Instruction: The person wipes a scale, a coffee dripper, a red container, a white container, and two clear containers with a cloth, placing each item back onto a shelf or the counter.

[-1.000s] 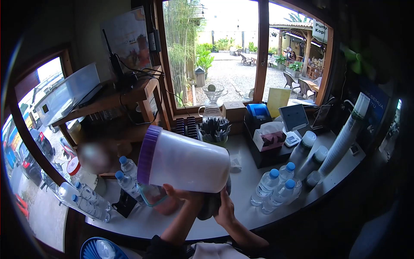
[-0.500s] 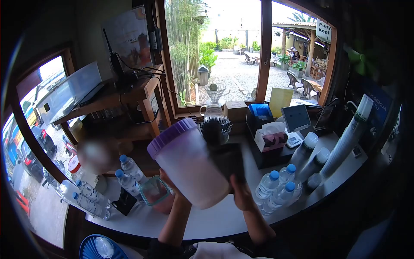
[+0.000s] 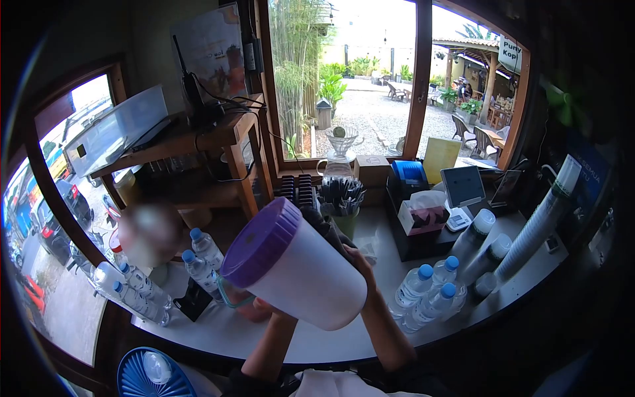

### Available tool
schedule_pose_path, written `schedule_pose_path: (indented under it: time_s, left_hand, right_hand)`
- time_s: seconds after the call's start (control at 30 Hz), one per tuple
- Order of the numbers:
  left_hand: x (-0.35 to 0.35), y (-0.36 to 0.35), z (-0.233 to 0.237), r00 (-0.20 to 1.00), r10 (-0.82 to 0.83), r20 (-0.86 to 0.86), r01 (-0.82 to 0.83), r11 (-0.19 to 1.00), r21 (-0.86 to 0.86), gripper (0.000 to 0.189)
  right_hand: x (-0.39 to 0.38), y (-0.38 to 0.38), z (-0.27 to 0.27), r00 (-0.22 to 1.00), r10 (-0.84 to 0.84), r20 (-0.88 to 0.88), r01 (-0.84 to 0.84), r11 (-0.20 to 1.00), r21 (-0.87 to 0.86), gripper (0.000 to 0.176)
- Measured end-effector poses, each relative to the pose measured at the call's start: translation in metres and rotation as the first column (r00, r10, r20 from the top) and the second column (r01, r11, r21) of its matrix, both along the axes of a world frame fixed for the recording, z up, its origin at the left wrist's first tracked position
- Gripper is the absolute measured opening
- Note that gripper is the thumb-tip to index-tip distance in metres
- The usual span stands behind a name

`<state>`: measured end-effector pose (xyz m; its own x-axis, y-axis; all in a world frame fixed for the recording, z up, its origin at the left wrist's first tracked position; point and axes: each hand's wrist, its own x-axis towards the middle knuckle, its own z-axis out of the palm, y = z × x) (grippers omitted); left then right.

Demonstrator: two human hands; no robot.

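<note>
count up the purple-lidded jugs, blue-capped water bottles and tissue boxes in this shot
purple-lidded jug: 1
blue-capped water bottles: 7 that show (4 left of the jug, 3 right of it)
tissue box: 1
total: 9

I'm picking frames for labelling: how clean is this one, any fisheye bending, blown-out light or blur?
Head view: strong fisheye bows the window frame and counter edge, with black vignetted corners. Head view: daylight outside washes out the sky, while the right side indoors is dim. Head view: the purple-lidded jug is fairly sharp; a blurred patch sits beside the water bottles at left.
</note>
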<state>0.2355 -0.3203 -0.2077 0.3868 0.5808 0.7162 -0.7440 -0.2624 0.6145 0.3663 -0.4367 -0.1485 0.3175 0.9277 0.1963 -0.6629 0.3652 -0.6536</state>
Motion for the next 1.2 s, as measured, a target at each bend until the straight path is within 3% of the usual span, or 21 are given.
schedule_pose_path:
  time_s: [0.03,0.13,0.23,0.33,0.4,0.43,0.5,0.53,0.57,0.63,0.67,0.7,0.73,0.8,0.9,1.0,1.03,1.1,1.2]
  left_hand:
    - [0.0,0.002,-0.009,1.0,0.014,-0.008,-0.013,0.999,0.04,0.093]
    - [-0.004,0.011,-0.03,0.998,0.059,-0.029,-0.054,0.987,0.149,0.093]
    - [-0.009,0.02,-0.045,0.995,0.085,-0.048,-0.071,0.968,0.242,0.093]
    - [-0.011,0.029,-0.056,0.994,0.101,-0.048,-0.081,0.947,0.312,0.094]
    - [-0.013,0.032,-0.061,0.993,0.11,-0.044,-0.088,0.935,0.343,0.094]
    - [-0.014,0.033,-0.061,0.993,0.104,-0.048,-0.082,0.938,0.335,0.094]
    - [-0.021,0.028,-0.035,0.995,0.078,-0.061,-0.059,0.962,0.266,0.095]
    - [-0.028,0.023,-0.018,0.997,0.028,-0.077,-0.017,0.991,0.135,0.093]
    - [-0.036,0.014,0.009,0.997,-0.022,-0.076,0.022,1.0,-0.003,0.091]
    - [-0.046,0.008,0.059,0.995,0.051,-0.091,-0.062,0.991,-0.12,0.084]
    - [-0.05,0.015,0.066,0.996,0.039,-0.077,-0.04,0.999,-0.009,0.084]
    - [-0.054,0.022,0.071,0.997,0.026,-0.067,-0.019,0.995,0.103,0.085]
    - [-0.059,0.03,0.076,0.998,0.013,-0.06,0.0,0.976,0.217,0.086]
    - [-0.07,0.031,0.089,0.994,0.005,-0.111,0.021,0.972,0.235,0.097]
    - [-0.085,0.021,0.107,0.985,0.037,-0.168,-0.021,0.995,0.095,0.106]
    - [-0.109,0.03,0.113,0.985,-0.01,-0.174,0.004,0.999,-0.038,0.107]
    - [-0.118,0.035,0.112,0.986,-0.038,-0.161,0.023,0.995,-0.096,0.107]
    - [-0.143,0.043,0.111,0.994,-0.094,-0.059,0.076,0.964,-0.256,0.103]
    - [-0.176,0.062,0.118,0.985,-0.041,0.165,0.103,0.918,-0.383,0.097]
  right_hand:
    - [-0.011,0.003,-0.017,0.986,-0.033,-0.165,0.055,0.99,0.129,0.047]
    - [-0.04,-0.004,-0.039,0.995,-0.09,-0.048,0.102,0.912,0.398,0.05]
    - [-0.061,-0.015,-0.034,0.979,0.036,-0.199,0.023,0.958,0.287,0.051]
    - [-0.068,-0.032,-0.015,0.954,0.058,-0.294,0.029,0.959,0.281,0.05]
    - [-0.064,-0.041,0.011,0.867,0.17,-0.468,-0.136,0.985,0.105,0.048]
    - [-0.059,-0.045,0.017,0.805,0.203,-0.557,-0.228,0.973,0.025,0.047]
    - [-0.049,-0.058,0.013,0.773,0.213,-0.598,-0.228,0.972,0.052,0.044]
    - [-0.044,-0.061,0.013,0.759,0.221,-0.612,-0.232,0.971,0.064,0.043]
    - [-0.049,-0.066,0.034,0.8,0.075,-0.595,-0.136,0.989,-0.059,0.042]
    - [-0.065,-0.064,0.049,0.887,-0.272,-0.374,0.197,0.954,-0.227,0.039]
    - [-0.08,-0.06,0.063,0.868,-0.447,-0.215,0.387,0.882,-0.269,0.038]
    - [-0.082,-0.054,0.045,0.805,-0.583,0.109,0.592,0.778,-0.21,0.038]
    - [-0.082,-0.047,0.012,0.626,-0.666,0.405,0.749,0.659,-0.074,0.039]
    - [-0.093,-0.03,0.008,0.365,-0.667,0.65,0.792,0.589,0.159,0.04]
    - [-0.115,-0.007,0.055,0.408,-0.547,0.731,0.697,0.704,0.138,0.037]
    - [-0.112,0.01,0.067,0.491,-0.638,0.593,0.734,0.67,0.112,0.037]
    - [-0.11,0.016,0.065,0.547,-0.637,0.543,0.751,0.66,0.018,0.037]
    - [-0.106,0.029,0.061,0.636,-0.655,0.409,0.758,0.631,-0.168,0.038]
    - [-0.111,0.045,0.067,0.8,-0.485,0.353,0.567,0.802,-0.185,0.045]
